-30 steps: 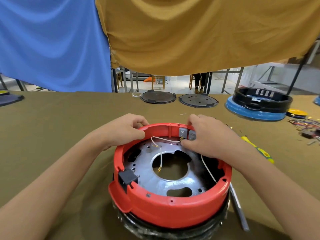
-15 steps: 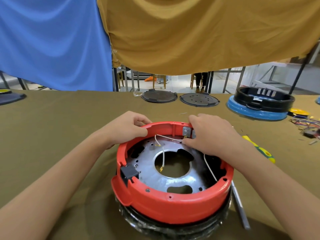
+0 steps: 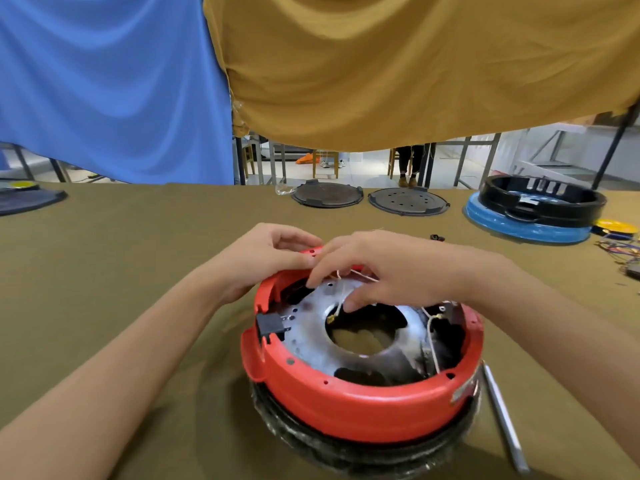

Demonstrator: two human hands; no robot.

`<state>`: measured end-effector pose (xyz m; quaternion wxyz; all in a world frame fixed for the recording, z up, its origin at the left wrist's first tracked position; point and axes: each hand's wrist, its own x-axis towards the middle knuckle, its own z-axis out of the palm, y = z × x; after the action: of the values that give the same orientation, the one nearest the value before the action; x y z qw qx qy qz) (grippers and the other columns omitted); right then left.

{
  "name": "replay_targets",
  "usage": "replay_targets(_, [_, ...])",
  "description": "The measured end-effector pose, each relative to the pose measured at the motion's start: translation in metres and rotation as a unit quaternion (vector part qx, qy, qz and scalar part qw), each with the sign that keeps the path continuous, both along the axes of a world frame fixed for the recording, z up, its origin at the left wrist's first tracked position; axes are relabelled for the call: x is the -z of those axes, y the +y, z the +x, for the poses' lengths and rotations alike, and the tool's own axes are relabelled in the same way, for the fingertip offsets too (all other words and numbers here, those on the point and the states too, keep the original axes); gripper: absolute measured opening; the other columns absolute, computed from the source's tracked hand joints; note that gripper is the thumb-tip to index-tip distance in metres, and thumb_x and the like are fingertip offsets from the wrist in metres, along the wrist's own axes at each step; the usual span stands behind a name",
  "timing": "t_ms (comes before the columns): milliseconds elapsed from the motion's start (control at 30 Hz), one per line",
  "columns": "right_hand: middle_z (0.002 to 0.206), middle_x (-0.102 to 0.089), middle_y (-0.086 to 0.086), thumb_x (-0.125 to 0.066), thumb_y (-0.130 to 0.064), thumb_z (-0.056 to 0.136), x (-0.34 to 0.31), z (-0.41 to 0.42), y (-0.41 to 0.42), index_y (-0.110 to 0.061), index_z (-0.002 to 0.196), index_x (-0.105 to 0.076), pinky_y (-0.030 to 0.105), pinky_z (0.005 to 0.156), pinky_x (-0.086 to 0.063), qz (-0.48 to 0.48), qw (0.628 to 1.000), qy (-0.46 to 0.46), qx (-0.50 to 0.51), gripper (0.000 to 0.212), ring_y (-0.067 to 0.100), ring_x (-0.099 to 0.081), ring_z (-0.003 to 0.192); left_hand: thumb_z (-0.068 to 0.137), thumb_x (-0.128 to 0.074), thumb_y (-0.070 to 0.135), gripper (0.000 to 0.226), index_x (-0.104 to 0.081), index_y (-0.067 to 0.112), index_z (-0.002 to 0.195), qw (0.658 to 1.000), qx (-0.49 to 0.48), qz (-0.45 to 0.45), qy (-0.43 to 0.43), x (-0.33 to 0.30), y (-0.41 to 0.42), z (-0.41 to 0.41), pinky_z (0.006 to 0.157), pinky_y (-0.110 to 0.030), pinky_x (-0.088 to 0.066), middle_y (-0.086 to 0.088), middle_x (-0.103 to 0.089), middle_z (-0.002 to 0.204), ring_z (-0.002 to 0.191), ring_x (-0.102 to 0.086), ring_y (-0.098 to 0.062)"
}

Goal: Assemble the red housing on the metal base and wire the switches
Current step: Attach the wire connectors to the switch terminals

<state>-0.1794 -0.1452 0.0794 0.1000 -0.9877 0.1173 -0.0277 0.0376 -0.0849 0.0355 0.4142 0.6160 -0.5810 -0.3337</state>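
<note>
Head view. A round red plastic housing [image 3: 360, 393] sits on a perforated, ring-shaped metal base plate [image 3: 311, 341] with a large central opening, the pair resting on a dark circular stand on the olive-cloth tabletop [image 3: 121, 271]. The left hand [image 3: 266, 258] lies at the far left rim of the housing, fingers curled with thumb and fingertips pinching the rim edge. The right hand [image 3: 391, 271] reaches across the far side of the housing, palm down; its grip is a near-closed pinch of thumb and forefinger that appears to hold a thin white wire [image 3: 341, 303], though motion blur leaves the contact itself uncertain. The wire hangs from the pinch toward the central opening, its long axis running roughly from far to near, ending in a small brass terminal [image 3: 330, 318]. A second white wire [image 3: 431, 341] lies along the right interior wall. A black switch block [image 3: 272, 327] is clipped in the left wall, to the left of and nearer the viewer than the pinched wire; the right hand, holding the wire, is probably the one to carry the terminal across. A grey metal rod [image 3: 502, 417] lies on the cloth just right of the housing.
</note>
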Motion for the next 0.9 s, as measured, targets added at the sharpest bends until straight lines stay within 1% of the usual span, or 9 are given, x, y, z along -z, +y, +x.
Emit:
replay_targets(100, [0.094, -0.07, -0.007, -0.067, -0.027, 0.093, 0.004, 0.011, -0.003, -0.026, 0.1, -0.074, 0.031, 0.084, -0.044, -0.019, 0.999, -0.009, -0.027, 0.01, 0.011, -0.058, 0.092, 0.087, -0.074, 0.014, 0.029, -0.071, 0.014, 0.115, 0.999, -0.021, -0.013, 0.044, 0.006, -0.003, -0.003, 0.087, -0.03, -0.058, -0.005, -0.077, 0.106, 0.102, -0.072, -0.027])
replay_targets(167, [0.083, -0.069, -0.001, -0.064, -0.031, 0.094, 0.005, 0.013, -0.006, -0.023, 0.093, -0.075, 0.035, 0.079, -0.043, -0.014, 0.999, -0.046, -0.015, 0.013, 0.019, -0.058, 0.088, 0.088, -0.073, 0.022, 0.029, -0.07, 0.018, 0.117, 0.999, -0.031, -0.007, 0.035, 0.002, -0.001, -0.005, 0.088, -0.03, -0.057, -0.004, -0.077, 0.107, 0.104, -0.071, -0.026])
replay_targets(300, [0.085, -0.069, -0.001, -0.058, -0.042, 0.094, 0.006, 0.011, -0.004, -0.023, 0.092, -0.075, 0.034, 0.083, -0.042, 0.013, 0.999, -0.052, 0.01, 0.025, 0.008, -0.045, 0.092, 0.081, -0.066, 0.036, 0.04, -0.063, 0.035, 0.121, 0.992, 0.002, 0.123, -0.024, -0.018, 0.016, -0.002, 0.09, -0.038, -0.051, 0.003, -0.072, 0.114, 0.105, -0.066, -0.016])
replay_targets(400, [0.091, -0.068, -0.002, -0.055, -0.04, 0.097, 0.015, 0.009, 0.004, -0.018, 0.095, -0.075, 0.031, 0.086, -0.04, -0.014, 0.999, -0.043, -0.012, 0.029, 0.01, -0.043, 0.096, 0.068, -0.059, 0.04, 0.048, -0.06, 0.033, 0.115, 0.979, -0.012, 0.189, -0.078, -0.027, 0.035, 0.001, 0.069, -0.034, -0.051, 0.009, -0.071, 0.091, 0.09, -0.063, -0.009])
replay_targets(500, [0.1, -0.064, -0.004, -0.054, -0.029, 0.101, 0.017, 0.005, 0.009, -0.017, 0.102, -0.072, 0.031, 0.088, -0.039, -0.029, 0.996, -0.081, -0.024, 0.021, 0.013, -0.048, 0.098, 0.079, -0.064, 0.033, 0.032, -0.06, 0.033, 0.111, 0.979, 0.003, 0.193, -0.069, -0.017, 0.053, -0.002, 0.062, -0.027, -0.047, 0.015, -0.067, 0.079, 0.078, -0.062, -0.002])
replay_targets(567, [0.1, -0.06, -0.007, -0.053, -0.021, 0.101, 0.014, 0.006, 0.012, -0.02, 0.112, -0.067, 0.028, 0.085, -0.04, -0.01, 0.995, -0.094, -0.017, 0.018, 0.01, -0.05, 0.093, 0.091, -0.06, 0.023, 0.021, -0.064, 0.035, 0.108, 0.985, -0.014, 0.16, -0.064, -0.013, 0.057, -0.006, 0.059, -0.022, -0.047, 0.01, -0.068, 0.084, 0.074, -0.061, 0.001])
replay_targets(733, [0.078, -0.053, -0.017, -0.049, -0.017, 0.099, -0.001, 0.012, 0.012, -0.028, 0.111, -0.062, 0.013, 0.062, -0.035, -0.029, 0.999, -0.043, 0.009, 0.021, -0.008, -0.049, 0.066, 0.095, -0.055, 0.008, 0.031, -0.067, 0.029, 0.114, 0.996, -0.037, 0.073, -0.028, -0.014, 0.037, -0.008, 0.085, -0.036, -0.051, -0.003, -0.073, 0.112, 0.093, -0.067, -0.017])
replay_targets(833, [0.068, -0.054, -0.015, -0.05, -0.023, 0.1, -0.009, 0.016, 0.007, -0.03, 0.11, -0.062, 0.015, 0.057, -0.035, -0.017, 0.999, -0.036, 0.023, 0.018, -0.009, -0.049, 0.06, 0.094, -0.058, 0.005, 0.025, -0.069, 0.015, 0.114, 0.995, -0.039, 0.034, 0.08, 0.001, 0.024, -0.01, 0.102, -0.048, -0.049, -0.015, -0.073, 0.112, 0.102, -0.069, -0.03])
replay_targets(900, [0.065, -0.05, -0.018, -0.051, -0.03, 0.101, -0.005, 0.021, 0.005, -0.029, 0.109, -0.063, 0.013, 0.057, -0.034, -0.022, 0.999, -0.026, 0.025, 0.014, -0.011, -0.049, 0.059, 0.091, -0.059, 0.004, 0.024, -0.071, 0.008, 0.11, 0.986, -0.035, 0.004, 0.164, 0.012, 0.018, -0.014, 0.099, -0.046, -0.051, -0.02, -0.073, 0.11, 0.099, -0.069, -0.028])
